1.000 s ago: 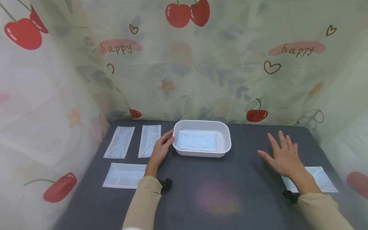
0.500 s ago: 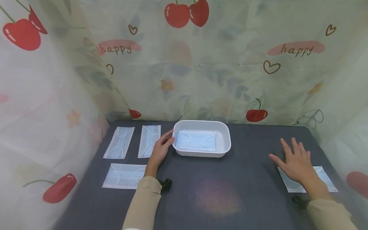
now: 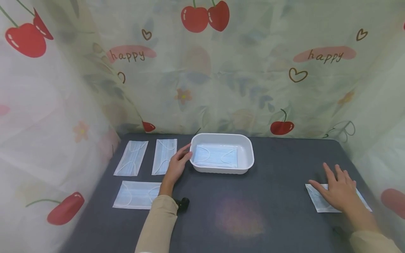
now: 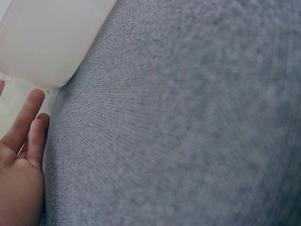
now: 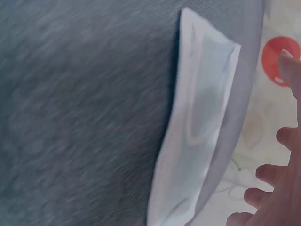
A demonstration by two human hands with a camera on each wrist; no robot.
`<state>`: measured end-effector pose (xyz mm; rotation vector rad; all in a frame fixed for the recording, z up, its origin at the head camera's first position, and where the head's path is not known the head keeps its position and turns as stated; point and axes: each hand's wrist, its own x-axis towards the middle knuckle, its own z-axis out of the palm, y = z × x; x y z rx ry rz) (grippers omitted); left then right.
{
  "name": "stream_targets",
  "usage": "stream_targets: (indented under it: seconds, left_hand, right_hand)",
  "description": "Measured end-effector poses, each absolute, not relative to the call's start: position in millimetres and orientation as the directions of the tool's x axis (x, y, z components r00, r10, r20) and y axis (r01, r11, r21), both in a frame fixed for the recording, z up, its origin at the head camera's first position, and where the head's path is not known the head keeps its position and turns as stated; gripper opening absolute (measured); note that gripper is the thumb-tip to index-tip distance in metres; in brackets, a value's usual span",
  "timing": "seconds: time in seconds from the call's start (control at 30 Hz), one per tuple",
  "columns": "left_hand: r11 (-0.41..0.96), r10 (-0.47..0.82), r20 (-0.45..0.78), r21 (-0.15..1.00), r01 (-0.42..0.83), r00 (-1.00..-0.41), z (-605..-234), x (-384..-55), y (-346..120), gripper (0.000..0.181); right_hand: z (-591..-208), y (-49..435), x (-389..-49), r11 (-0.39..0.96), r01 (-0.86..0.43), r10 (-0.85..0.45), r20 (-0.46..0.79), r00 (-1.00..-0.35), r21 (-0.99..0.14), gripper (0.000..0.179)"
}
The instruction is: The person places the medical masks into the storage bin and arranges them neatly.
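My left hand touches the left end of a white plastic tray, its fingers extended along the outside wall. In the left wrist view, relaxed fingers show just below the tray. Inside the tray lies a light blue face mask with white ear loops; whether others lie under it I cannot tell. On the right, my right hand hovers with spread fingers over another face mask, hiding part of it. In the right wrist view that mask lies flat, apart from the fingers.
Left of the tray, two face masks lie upright, one far left and one nearer. A sideways mask lies in front, partly behind the left forearm. The dark grey table meets a printed curtain behind and at both sides.
My right hand has moved right and toward me, from beyond the right-hand mask to above it. The left hand, the tray and the masks have stayed where they were.
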<state>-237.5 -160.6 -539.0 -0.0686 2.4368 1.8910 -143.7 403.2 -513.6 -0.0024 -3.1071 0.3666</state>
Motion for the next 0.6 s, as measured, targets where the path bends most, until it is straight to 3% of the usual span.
stream_targets:
  seconds: [0.6]
  left_hand:
    - [0.247, 0.004, -0.076, 0.966, -0.072, -0.997, -542.4, -239.0, -162.1, 0.043]
  right_hand:
    - [-532.6, 437.9, -131.0, 0.973, 0.055, 0.063, 0.029, -0.998, -0.225, 0.096]
